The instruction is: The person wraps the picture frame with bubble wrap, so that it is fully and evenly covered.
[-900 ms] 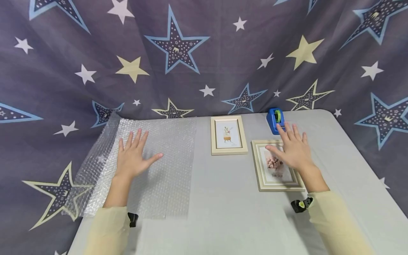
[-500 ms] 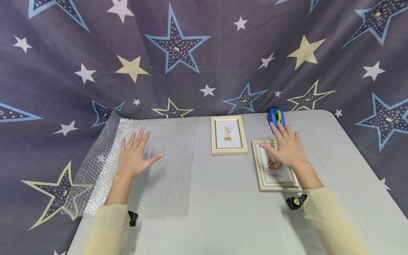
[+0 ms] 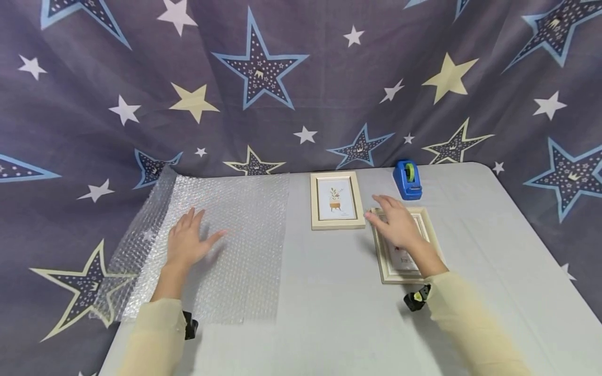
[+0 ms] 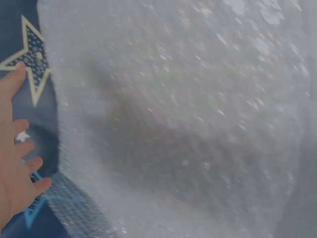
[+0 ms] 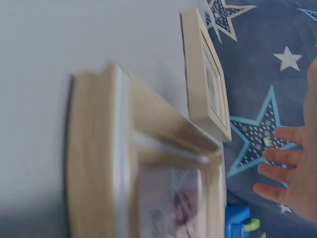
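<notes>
Over the bubble wrap [image 3: 244, 250] on the left of the table, my left hand [image 3: 187, 244] hovers with its fingers loosely extended and thumb spread. The wrap fills most of the left wrist view, where the hand's shadow falls on it. My right hand [image 3: 397, 224] is above the larger cream picture frame [image 3: 385, 271], covering much of its flower picture in the head view. Its fingers reach toward the smaller picture frame [image 3: 338, 225], which holds a potted-plant print. Neither hand holds anything.
A blue tape dispenser [image 3: 408, 183] with green tape stands at the back right of the grey table [image 3: 320, 318]. Behind it hangs a dark star-patterned cloth [image 3: 324, 78]. The wrap's left part hangs past the table edge.
My right hand has moved left and toward me, away from the tape dispenser, its fingers drawing closer together. The left hand has pulled back slightly, its fingers relaxing. The objects have stayed put.
</notes>
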### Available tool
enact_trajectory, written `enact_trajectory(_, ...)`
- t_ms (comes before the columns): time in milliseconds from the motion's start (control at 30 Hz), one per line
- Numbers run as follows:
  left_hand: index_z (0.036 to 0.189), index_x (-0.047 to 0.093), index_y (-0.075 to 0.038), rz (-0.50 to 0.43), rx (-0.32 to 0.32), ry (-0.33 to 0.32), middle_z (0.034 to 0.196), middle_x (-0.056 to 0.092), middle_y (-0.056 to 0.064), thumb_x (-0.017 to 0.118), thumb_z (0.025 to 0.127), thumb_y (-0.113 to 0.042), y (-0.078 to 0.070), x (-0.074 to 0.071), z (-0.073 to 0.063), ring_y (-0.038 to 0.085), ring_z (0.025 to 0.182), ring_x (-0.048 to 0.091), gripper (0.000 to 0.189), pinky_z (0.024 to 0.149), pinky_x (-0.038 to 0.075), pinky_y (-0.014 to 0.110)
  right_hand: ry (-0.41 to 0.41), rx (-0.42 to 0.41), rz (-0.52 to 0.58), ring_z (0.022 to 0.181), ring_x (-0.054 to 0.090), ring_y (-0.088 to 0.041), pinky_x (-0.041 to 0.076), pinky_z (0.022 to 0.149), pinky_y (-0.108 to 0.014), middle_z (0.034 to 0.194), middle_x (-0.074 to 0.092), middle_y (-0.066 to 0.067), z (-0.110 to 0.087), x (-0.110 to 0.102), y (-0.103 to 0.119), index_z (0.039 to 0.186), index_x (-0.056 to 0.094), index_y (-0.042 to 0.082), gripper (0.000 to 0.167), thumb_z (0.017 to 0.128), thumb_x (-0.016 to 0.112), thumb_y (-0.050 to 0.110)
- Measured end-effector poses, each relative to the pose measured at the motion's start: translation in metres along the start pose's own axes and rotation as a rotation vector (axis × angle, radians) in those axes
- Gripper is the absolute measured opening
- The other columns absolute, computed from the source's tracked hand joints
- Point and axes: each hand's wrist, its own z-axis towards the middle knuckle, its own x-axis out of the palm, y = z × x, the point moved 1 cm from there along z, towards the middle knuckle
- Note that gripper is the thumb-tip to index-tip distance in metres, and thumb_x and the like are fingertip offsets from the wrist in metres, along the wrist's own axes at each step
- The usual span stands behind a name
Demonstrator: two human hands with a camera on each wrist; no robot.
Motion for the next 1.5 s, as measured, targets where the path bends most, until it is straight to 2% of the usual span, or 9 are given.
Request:
enact_trajectory(300,0.148,0.024,0.003,-0.048,-0.197,0.032,0.155,0.015,0.032,0.053,0.093,-0.047,0.034,0.009,-0.002,0.051,0.142,0.017,0.080,0.114,0.016,0.068,0.016,-0.031,0.153,0.133,0.044,-0.040,0.035,0.114,-0.053,0.140,0.050,-0.023,0.007,0.026,0.025,0.137,0.048,0.000,0.058,0.098,0.047,0.044)
enact_trajectory(433,0.147,0.022,0.006,-0.058,-0.254,0.058,0.154,0.012,0.035,0.051,0.093,-0.041,0.047,0.011,-0.004,0.052,0.143,0.013,0.077,0.116,0.014,0.067,0.030,-0.053,0.192,0.131,0.047,-0.039,0.037,0.114,-0.052,0.138,0.053,-0.023,0.011,0.037,0.039,0.135,0.050,0.000,0.055,0.098,0.050,0.040)
enact_trajectory(667,0.144,0.023,0.010,-0.059,-0.324,0.058,0.152,0.012,0.038,0.048,0.094,-0.037,0.060,0.011,-0.007,0.053,0.141,0.014,0.073,0.113,0.019,0.067,0.040,-0.065,0.240,0.130,0.050,-0.036,0.039,0.113,-0.049,0.136,0.056,-0.019,0.021,0.056,0.060,0.133,0.053,0.001,0.053,0.096,0.054,0.040)
enact_trajectory(833,0.144,0.020,0.012,-0.065,-0.420,0.077,0.152,0.011,0.037,0.045,0.094,-0.036,0.068,0.009,-0.009,0.052,0.141,0.012,0.074,0.114,0.019,0.065,0.069,-0.082,0.283,0.123,0.057,-0.033,0.045,0.108,-0.046,0.135,0.058,-0.017,0.030,0.066,0.077,0.131,0.055,0.002,0.052,0.096,0.054,0.040)
enact_trajectory(967,0.144,0.019,0.013,-0.048,-0.465,0.094,0.148,0.017,0.039,0.043,0.095,-0.037,0.074,0.007,-0.011,0.055,0.137,0.018,0.074,0.112,0.023,0.065,0.103,-0.083,0.325,0.116,0.062,-0.032,0.050,0.102,-0.044,0.133,0.059,-0.017,0.033,0.075,0.091,0.132,0.055,0.002,0.051,0.096,0.055,0.039)
enact_trajectory(1133,0.141,0.025,0.013,-0.019,-0.495,0.067,0.139,0.031,0.040,0.040,0.095,-0.035,0.080,0.006,-0.011,0.056,0.130,0.029,0.069,0.107,0.031,0.065,0.137,-0.075,0.400,0.113,0.064,-0.029,0.053,0.098,-0.041,0.129,0.062,-0.017,0.037,0.090,0.108,0.132,0.055,0.003,0.048,0.095,0.059,0.033)
enact_trajectory(1333,0.138,0.030,0.012,-0.025,-0.513,0.014,0.133,0.038,0.040,0.040,0.094,-0.033,0.083,0.008,-0.008,0.056,0.125,0.034,0.064,0.104,0.035,0.063,0.178,-0.021,0.484,0.108,0.066,-0.029,0.056,0.094,-0.038,0.122,0.065,-0.019,0.043,0.108,0.127,0.133,0.052,-0.002,0.051,0.093,0.061,0.028)
enact_trajectory(1500,0.136,0.034,0.011,-0.052,-0.549,-0.002,0.134,0.037,0.039,0.039,0.094,-0.031,0.083,0.010,-0.004,0.055,0.127,0.033,0.060,0.106,0.033,0.062,0.225,0.126,0.582,0.103,0.068,-0.027,0.057,0.091,-0.034,0.115,0.069,-0.017,0.047,0.121,0.138,0.132,0.053,-0.004,0.052,0.092,0.064,0.028)
